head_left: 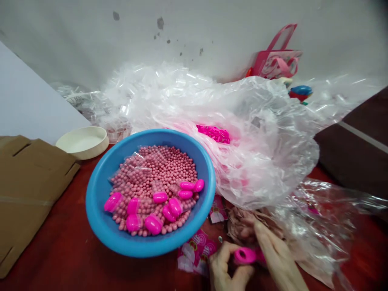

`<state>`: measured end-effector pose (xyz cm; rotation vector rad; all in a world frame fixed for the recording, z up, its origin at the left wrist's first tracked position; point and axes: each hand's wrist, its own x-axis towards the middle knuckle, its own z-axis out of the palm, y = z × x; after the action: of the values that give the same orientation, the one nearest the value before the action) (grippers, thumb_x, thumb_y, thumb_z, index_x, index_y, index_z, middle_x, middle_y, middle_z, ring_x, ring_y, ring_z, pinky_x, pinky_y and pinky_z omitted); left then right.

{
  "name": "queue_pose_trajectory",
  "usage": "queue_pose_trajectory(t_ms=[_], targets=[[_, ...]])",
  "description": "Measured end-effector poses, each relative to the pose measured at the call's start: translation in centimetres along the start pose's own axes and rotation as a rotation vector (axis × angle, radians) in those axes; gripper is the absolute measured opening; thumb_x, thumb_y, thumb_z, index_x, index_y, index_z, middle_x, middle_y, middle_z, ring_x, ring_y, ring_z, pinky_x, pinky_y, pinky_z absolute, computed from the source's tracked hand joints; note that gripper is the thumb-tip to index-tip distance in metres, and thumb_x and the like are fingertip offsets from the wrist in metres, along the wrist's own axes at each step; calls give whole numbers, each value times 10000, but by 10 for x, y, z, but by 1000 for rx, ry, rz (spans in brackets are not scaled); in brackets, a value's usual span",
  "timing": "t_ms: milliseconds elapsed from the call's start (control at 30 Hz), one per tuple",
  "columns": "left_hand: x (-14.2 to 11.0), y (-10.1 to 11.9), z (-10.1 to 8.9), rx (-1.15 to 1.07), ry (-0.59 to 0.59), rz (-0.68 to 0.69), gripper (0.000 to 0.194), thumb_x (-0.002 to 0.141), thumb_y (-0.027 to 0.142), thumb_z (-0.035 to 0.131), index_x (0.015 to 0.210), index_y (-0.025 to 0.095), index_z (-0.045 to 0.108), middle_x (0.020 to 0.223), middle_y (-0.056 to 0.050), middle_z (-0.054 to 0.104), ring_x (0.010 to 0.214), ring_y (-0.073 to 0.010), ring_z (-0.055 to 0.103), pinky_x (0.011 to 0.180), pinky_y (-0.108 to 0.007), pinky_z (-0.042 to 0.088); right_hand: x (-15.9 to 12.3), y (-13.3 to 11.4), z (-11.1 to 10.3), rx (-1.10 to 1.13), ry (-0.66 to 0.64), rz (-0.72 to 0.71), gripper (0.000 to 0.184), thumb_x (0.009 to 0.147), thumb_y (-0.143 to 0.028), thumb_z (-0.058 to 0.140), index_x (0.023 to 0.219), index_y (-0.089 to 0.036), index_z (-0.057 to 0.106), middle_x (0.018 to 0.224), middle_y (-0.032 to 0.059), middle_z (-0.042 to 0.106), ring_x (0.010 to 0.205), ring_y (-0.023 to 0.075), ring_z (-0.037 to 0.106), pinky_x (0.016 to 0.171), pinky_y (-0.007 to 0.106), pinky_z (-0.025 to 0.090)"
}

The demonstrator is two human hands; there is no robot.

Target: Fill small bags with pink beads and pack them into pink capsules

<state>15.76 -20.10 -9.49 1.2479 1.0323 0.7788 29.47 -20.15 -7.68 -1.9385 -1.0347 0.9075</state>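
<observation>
My left hand (224, 268) is closed around a bright pink plastic piece (245, 255) with a hole in its near end. Beside it, my right hand (277, 252) reaches over a crumpled brown bag (238, 230); its fingertips are blurred, so I cannot tell whether they hold anything. Small pink printed packets (198, 248) lie left of my hands. A blue basin (97, 218) stands to the left, filled with small round pink beads (154, 167). Pink plastic capsules (153, 224) with clear parts holding beads lie on top of the beads.
A large clear plastic bag (257, 133) with bright pink pieces (215, 133) spreads behind the basin. Cardboard (30, 190) and a cream round lid (87, 141) are at the left. A pink handbag (277, 60) leans on the wall. A dark box (357, 149) stands right.
</observation>
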Motion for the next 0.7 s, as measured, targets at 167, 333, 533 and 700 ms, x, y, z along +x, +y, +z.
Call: queue_pose_trajectory(t_ms=[167, 333, 533, 700], targets=[[3, 8, -6, -46, 92, 27, 138, 742, 216, 682, 870, 172, 655, 797, -32, 687, 756, -189, 608, 688, -261, 488, 0, -51, -10, 860, -217, 510, 492, 749, -621, 574, 896, -158, 653, 856, 104, 706, 831, 243, 672, 765, 350, 529], [3, 16, -13, -27, 121, 58, 136, 706, 97, 636, 818, 165, 673, 761, -15, 673, 729, -183, 600, 669, -239, 458, 3, -86, -2, 962, -138, 352, 480, 675, -590, 682, 925, -183, 627, 929, 91, 717, 920, 219, 658, 857, 324, 493], [1, 1, 2, 3, 59, 76, 148, 770, 88, 612, 860, 174, 693, 843, -27, 709, 805, -202, 635, 732, -289, 485, -1, -45, 19, 160, -230, 2, 504, 867, -623, 393, 940, -197, 652, 832, 80, 722, 810, 246, 671, 774, 390, 512], [-8, -14, 6, 3, -4, 121, 212, 900, 301, 544, 1057, 179, 617, 1099, -68, 637, 908, -198, 628, 805, -399, 521, -21, -5, 29, -129, -234, -264, 348, 920, -484, 434, 934, -219, 660, 913, 60, 706, 812, 197, 652, 727, 349, 523]])
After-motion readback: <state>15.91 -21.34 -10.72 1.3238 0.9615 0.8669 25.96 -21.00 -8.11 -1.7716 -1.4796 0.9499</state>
